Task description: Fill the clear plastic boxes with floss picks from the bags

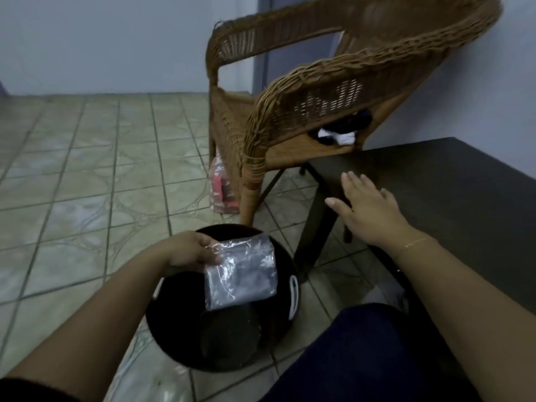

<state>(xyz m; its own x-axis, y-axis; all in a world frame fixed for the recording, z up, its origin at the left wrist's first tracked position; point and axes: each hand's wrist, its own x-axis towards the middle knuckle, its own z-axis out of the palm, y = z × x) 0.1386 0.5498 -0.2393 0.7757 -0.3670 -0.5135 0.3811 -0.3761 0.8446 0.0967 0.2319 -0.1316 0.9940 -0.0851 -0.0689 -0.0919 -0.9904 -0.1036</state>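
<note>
Pinching clear bag (240, 275) by its top edge, left hand (191, 250) suspends it over black bin (162, 320); right hand (368, 210) flat, fingers straight.

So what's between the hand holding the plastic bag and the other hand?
In the head view, only bare tiled floor and the dark table's leg lie between the left hand and the right hand.

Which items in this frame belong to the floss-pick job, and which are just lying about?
Job: clear plastic bag, pinched by the left hand; right hand, open at the dark table edge.
Bystanders: black bin, wicker chair, pink bag on the floor.
</note>
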